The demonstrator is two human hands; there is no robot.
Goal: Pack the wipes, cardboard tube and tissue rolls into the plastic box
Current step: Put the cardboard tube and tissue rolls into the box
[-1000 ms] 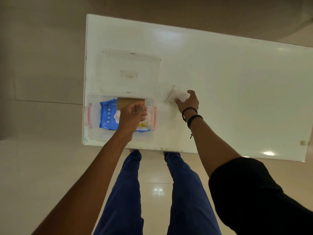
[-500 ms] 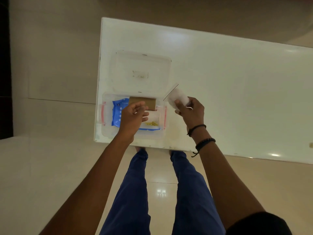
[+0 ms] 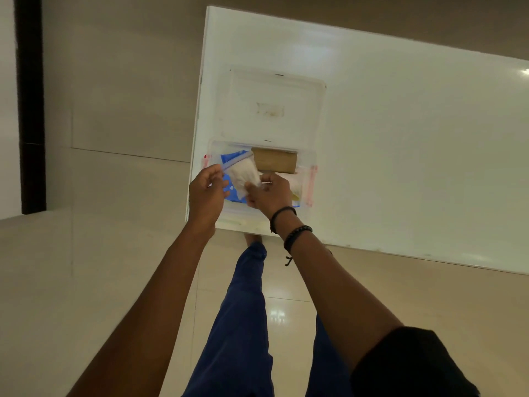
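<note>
White tissue pack [image 3: 243,174], 2 hands.

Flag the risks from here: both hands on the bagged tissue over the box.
1. The plastic box sits at the table's near corner; a hard push down could nudge it off.
2. Cardboard tube and wipes pack already fill the box, so the tissue bag may ride high and block the lid.
3. Left hand and right hand pinch only thin plastic; it could slip.

No text can be read. The blue wipes pack [image 3: 229,160] carries print too small to read, and the lid's label [image 3: 270,109] is a blurred smudge.
</note>
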